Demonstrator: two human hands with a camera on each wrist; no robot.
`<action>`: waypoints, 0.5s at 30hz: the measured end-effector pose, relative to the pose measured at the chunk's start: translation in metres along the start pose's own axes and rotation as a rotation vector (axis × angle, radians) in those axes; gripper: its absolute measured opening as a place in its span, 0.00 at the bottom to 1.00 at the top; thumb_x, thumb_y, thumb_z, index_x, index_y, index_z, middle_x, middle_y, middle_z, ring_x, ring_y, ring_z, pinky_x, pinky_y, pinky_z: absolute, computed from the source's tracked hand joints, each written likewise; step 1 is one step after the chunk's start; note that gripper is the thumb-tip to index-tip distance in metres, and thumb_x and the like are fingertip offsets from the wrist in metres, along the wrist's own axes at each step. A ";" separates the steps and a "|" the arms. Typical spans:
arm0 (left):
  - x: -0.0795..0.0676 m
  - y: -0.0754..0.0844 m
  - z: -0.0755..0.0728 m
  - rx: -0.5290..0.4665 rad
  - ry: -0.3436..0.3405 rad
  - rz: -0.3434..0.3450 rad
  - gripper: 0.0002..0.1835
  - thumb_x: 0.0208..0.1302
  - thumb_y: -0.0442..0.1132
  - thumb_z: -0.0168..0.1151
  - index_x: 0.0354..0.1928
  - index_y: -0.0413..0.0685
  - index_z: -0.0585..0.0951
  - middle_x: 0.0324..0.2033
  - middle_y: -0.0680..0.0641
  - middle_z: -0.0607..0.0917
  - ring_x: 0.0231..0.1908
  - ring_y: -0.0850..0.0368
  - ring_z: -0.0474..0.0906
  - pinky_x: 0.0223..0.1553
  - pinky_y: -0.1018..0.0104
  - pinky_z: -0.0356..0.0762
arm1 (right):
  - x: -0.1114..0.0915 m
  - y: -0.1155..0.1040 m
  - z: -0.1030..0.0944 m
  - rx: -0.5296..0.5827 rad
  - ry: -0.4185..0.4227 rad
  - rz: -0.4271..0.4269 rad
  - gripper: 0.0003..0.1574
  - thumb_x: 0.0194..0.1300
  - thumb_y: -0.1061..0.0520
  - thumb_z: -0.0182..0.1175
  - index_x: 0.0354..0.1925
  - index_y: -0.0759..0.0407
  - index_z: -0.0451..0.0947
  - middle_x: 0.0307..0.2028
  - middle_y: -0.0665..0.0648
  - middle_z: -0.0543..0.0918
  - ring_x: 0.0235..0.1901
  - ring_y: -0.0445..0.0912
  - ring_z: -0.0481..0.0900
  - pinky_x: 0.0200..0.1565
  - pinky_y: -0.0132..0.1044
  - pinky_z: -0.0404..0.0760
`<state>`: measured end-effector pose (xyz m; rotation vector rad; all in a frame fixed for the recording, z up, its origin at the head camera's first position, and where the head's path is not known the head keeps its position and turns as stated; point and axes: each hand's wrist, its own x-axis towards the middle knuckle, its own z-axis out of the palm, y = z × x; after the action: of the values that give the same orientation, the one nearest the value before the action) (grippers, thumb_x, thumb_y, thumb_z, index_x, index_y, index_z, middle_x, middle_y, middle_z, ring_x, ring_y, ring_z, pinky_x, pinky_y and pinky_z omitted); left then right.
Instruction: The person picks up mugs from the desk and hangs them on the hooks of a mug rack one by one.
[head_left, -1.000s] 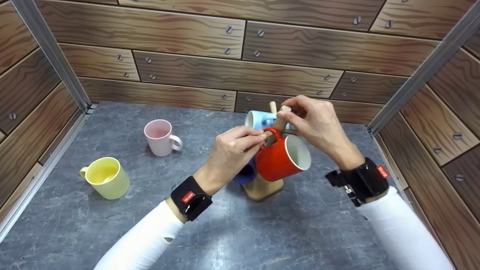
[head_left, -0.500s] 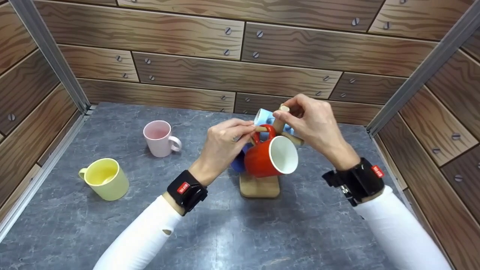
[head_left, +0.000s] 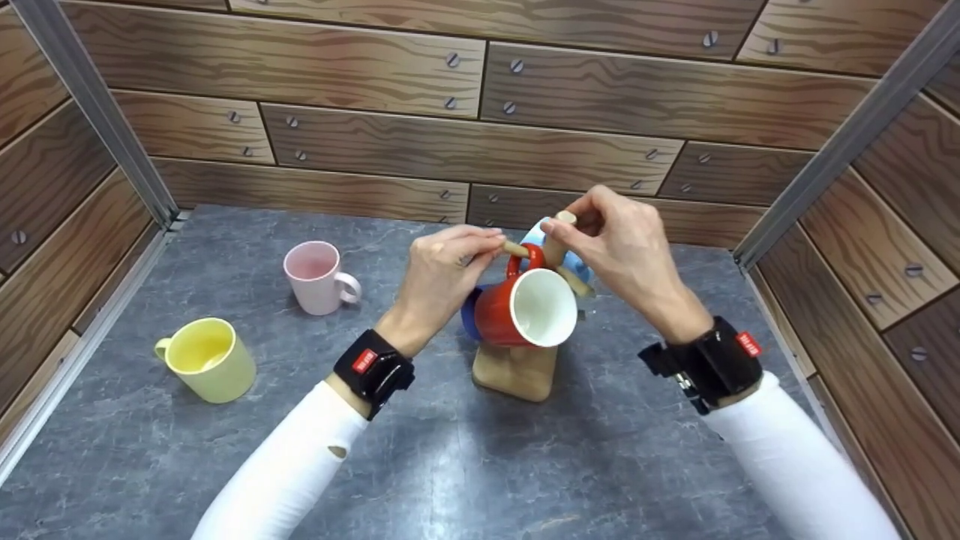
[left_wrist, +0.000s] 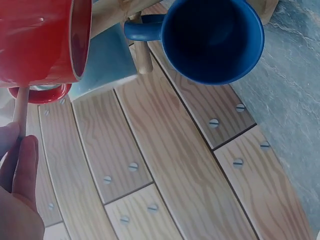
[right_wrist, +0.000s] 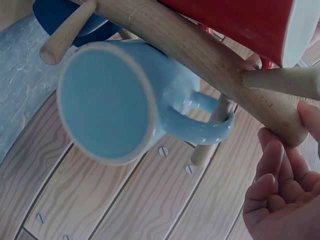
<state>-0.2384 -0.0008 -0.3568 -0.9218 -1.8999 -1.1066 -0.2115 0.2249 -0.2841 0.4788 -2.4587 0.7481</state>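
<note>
A wooden mug tree (head_left: pixel 517 375) stands on the grey table, its base partly under a red mug (head_left: pixel 495 311). That mug hangs by its handle from an upper peg, its white inside facing right and toward me. My left hand (head_left: pixel 441 274) pinches the tip of this peg (left_wrist: pixel 21 107) between thumb and fingers. With thumb and fingertips my right hand (head_left: pixel 626 244) grips the top of the post (right_wrist: pixel 220 65). Behind the post a light blue mug (right_wrist: pixel 107 102) hangs on another peg. Lower down hangs a dark blue mug (left_wrist: pixel 212 60), mostly hidden behind the red one in the head view.
Left of the tree a pink mug (head_left: pixel 316 289) stands upright, handle to the right. Nearer me at the left is an upright yellow mug (head_left: pixel 217 367), its handle to the left. Wood-patterned walls (head_left: pixel 375 142) enclose the table on three sides.
The mug tree has turned about its post, carrying the red mug leftward and swinging the light blue mug behind the post. My left hand has shifted left and away from me with the peg.
</note>
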 end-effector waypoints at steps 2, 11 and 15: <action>0.001 -0.001 0.000 -0.001 -0.001 -0.015 0.06 0.61 0.30 0.75 0.40 0.38 0.91 0.39 0.45 0.92 0.42 0.52 0.90 0.48 0.70 0.85 | 0.000 0.000 0.001 0.003 0.002 0.006 0.18 0.64 0.45 0.74 0.37 0.59 0.83 0.28 0.51 0.87 0.27 0.41 0.82 0.29 0.27 0.73; -0.002 -0.003 -0.003 -0.032 -0.034 -0.053 0.09 0.64 0.34 0.73 0.45 0.38 0.91 0.45 0.44 0.91 0.48 0.52 0.88 0.52 0.67 0.84 | -0.002 0.005 0.001 0.061 -0.028 0.028 0.18 0.67 0.46 0.71 0.44 0.59 0.85 0.32 0.52 0.87 0.30 0.41 0.80 0.32 0.26 0.74; -0.008 -0.012 -0.010 -0.029 -0.060 -0.053 0.15 0.67 0.39 0.71 0.52 0.37 0.88 0.51 0.43 0.89 0.53 0.50 0.86 0.58 0.63 0.81 | -0.005 0.011 -0.003 0.093 -0.016 0.019 0.20 0.70 0.47 0.69 0.51 0.60 0.85 0.38 0.53 0.89 0.34 0.42 0.82 0.37 0.26 0.77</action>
<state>-0.2423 -0.0158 -0.3646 -0.9348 -1.9724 -1.1517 -0.2114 0.2357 -0.2892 0.4983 -2.4545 0.8732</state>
